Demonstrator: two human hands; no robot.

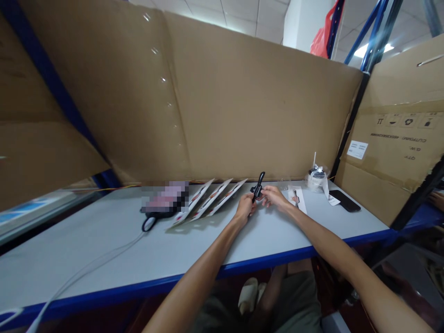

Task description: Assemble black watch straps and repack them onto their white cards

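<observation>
Upright over the table stands a slim black tool with a curved handle and a wider middle part; its exact kind is not clear. My left hand is closed round its lower end. From the other side, my right hand has its fingertips pinched at the tool's middle part, so the contact point is partly hidden. Left of my hands, several flat white cards with pictures of a dark tool lean in a slanted row. Just right of my right hand lies another such card, partly covered by my forearm.
A blurred-out screen device with a black loop and white cable is at the left. A black phone and a clear plastic cup are at the right. Cardboard panels and a carton wall the table.
</observation>
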